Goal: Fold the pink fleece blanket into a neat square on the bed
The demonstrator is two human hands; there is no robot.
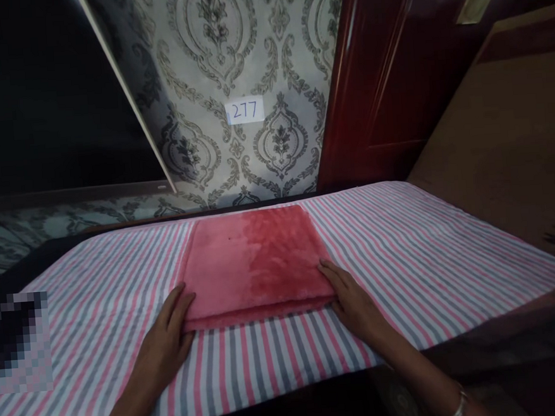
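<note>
A folded plush towel (pixel 252 260), light pink on its left and deeper red on its right, lies flat on a striped cloth (pixel 394 250). Its layers show along the front fold. My left hand (pixel 165 336) holds the towel's front left corner, fingers along the edge and thumb lower down by the front. On the opposite side, my right hand (pixel 353 298) grips the front right corner, with fingertips on the top edge. The undersides of both corners are hidden.
The pink, grey and white striped cloth covers a table against a patterned wall (pixel 228 40). A dark screen (pixel 51 97) stands back left. At right are a cardboard box (pixel 505 135) and a dark red panel (pixel 382 67). A paper label (pixel 245 110) reads 277.
</note>
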